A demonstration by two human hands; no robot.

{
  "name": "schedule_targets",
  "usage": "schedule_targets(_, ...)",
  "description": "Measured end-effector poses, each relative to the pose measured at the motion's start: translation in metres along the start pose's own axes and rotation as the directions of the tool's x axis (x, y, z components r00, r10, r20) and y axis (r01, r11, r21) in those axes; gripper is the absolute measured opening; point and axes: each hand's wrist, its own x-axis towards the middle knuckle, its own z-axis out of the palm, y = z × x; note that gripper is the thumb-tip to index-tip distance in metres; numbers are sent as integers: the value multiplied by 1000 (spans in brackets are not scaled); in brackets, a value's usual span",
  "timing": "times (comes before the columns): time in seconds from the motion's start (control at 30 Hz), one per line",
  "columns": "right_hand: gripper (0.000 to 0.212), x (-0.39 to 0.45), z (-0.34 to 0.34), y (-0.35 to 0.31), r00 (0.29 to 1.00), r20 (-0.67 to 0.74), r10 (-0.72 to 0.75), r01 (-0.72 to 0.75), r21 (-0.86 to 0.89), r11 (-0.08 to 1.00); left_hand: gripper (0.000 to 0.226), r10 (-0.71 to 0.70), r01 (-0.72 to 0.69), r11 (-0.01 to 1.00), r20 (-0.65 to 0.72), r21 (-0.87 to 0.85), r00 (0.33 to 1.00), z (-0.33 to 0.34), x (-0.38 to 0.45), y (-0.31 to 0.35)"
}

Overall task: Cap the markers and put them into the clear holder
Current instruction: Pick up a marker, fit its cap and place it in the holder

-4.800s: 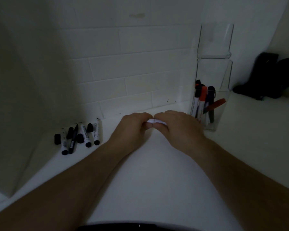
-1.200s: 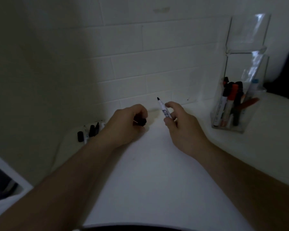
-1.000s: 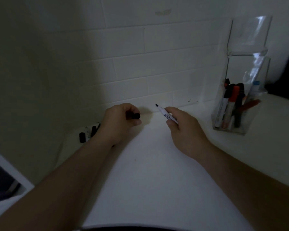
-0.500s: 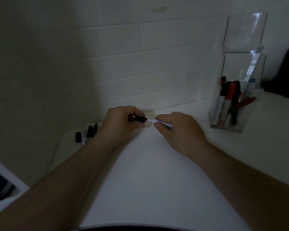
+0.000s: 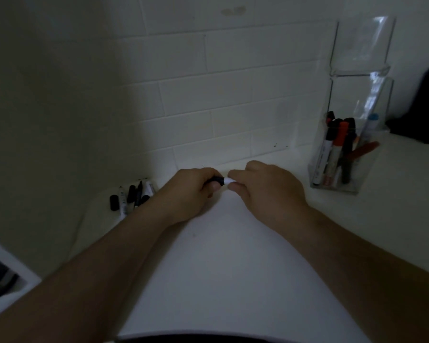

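Pinching a white marker [image 5: 228, 180] in my right hand [image 5: 265, 191], I hold its black cap [image 5: 217, 180] in my curled left hand [image 5: 188, 194] — cap and barrel meet between my fingertips, both grips closed tight, low over the white bench [image 5: 233, 268]. Uncapped markers and loose caps [image 5: 131, 195] lie to my left by the wall. To my right stands the clear holder [image 5: 349, 134] — several markers upright inside.
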Motion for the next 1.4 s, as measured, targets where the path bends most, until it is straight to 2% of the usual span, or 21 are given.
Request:
schedule_targets(0.33,25,-9,1,1,1000,-9,19,-17,146,989,14,112,-101,990,-118,97,987,7,-1,7)
schedule_targets(0.6,25,-8,3,7,998,67,1,-11,156,988,18,128,-117,989,-118,92,985,19,-1,7)
schedule_targets(0.67,25,-5,2,9,998,70,3,-17,200,980,19,84,-82,996,-163,18,983,19,1,11)
schedule_targets(0.73,36,-2,-4,9,999,30,27,-34,249,968,25,24,-64,987,-255,-149,967,15,3,17)
schedule_targets(0.8,37,3,-15,3,999,-26,45,-33,357,934,33,-7,-106,948,-353,-301,936,9,4,25)
schedule_targets(0.87,32,8,-30,-4,994,-89,69,-23,441,897,36,-32,-129,910,-376,-395,926,7,4,32)
schedule_targets(0.93,25,13,-49,-5,986,-137,99,-19,494,870,38,-25,-133,893,-344,-429,939,8,1,36)
schedule_targets(1.0,17,18,-72,-3,972,-205,112,7,504,864,41,39,-160,910,-305,-383,952,10,-3,37)
schedule_targets(1.1,14,26,-113,14,920,-353,167,10,449,894,33,210,-259,951,-266,-166,941,13,-5,38)
schedule_targets(1.2,13,27,-145,45,878,-448,167,-30,297,954,26,327,-354,933,-258,-67,909,18,-5,38)
schedule_targets(1.3,18,19,-155,78,873,-468,140,-83,139,987,23,363,-380,924,-233,-34,902,25,-5,38)
schedule_targets(1.4,23,10,-149,98,876,-419,238,-189,156,970,25,362,-366,931,-206,22,909,32,-9,41)
